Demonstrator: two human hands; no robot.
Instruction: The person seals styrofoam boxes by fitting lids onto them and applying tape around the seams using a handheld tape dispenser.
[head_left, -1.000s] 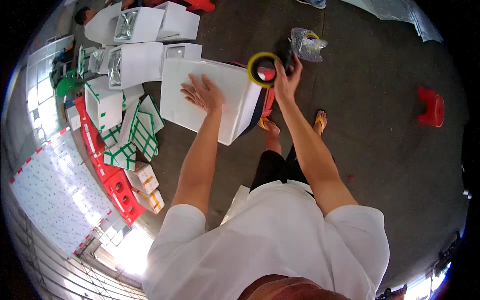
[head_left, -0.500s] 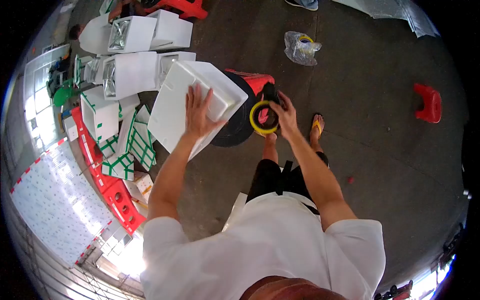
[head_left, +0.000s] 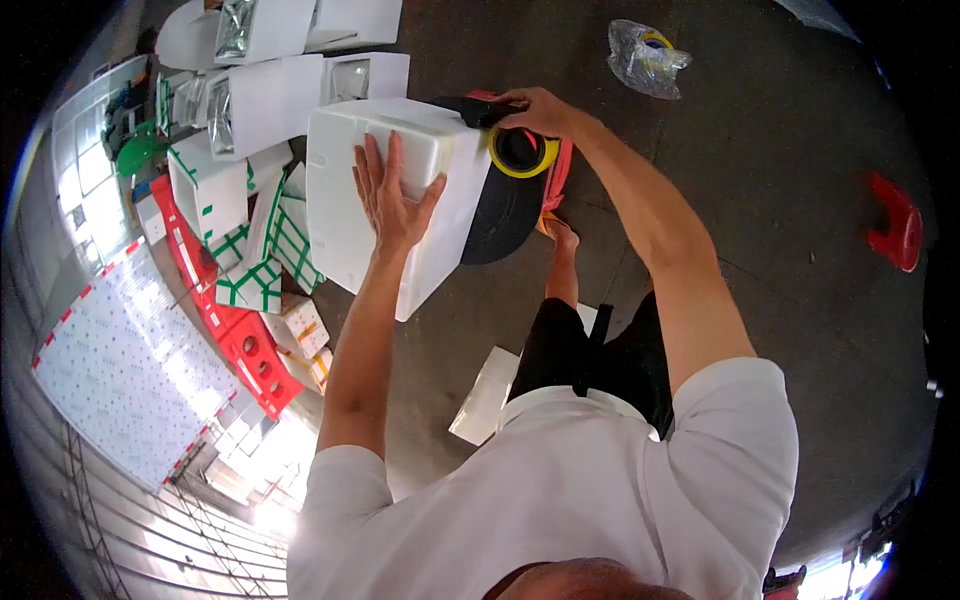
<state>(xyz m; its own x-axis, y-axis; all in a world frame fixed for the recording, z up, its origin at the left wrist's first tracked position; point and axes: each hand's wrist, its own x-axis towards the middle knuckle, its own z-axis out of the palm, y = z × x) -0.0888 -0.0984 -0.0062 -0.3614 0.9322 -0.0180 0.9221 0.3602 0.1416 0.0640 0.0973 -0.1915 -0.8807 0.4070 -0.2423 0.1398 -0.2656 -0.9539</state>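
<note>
A white foam box rests tilted to the left of my legs on a round black surface. My left hand lies flat against the box with its fingers stretched out. My right hand grips the black handle of a tape dispenser, which carries a yellow-edged roll. The dispenser is at the box's far right edge; whether tape touches the foam I cannot make out. Something red, seemingly a stool, shows in part beneath the black disc.
White foam boxes with silvery contents stand at the upper left. Green-taped boxes are piled along a red barrier. On the floor lie a plastic bag with a tape roll and, farther right, a red stool.
My right hand has moved the tape dispenser up and slightly left to the box's far edge. The box has turned a little, with my left hand still flat on it. The view has shifted.
</note>
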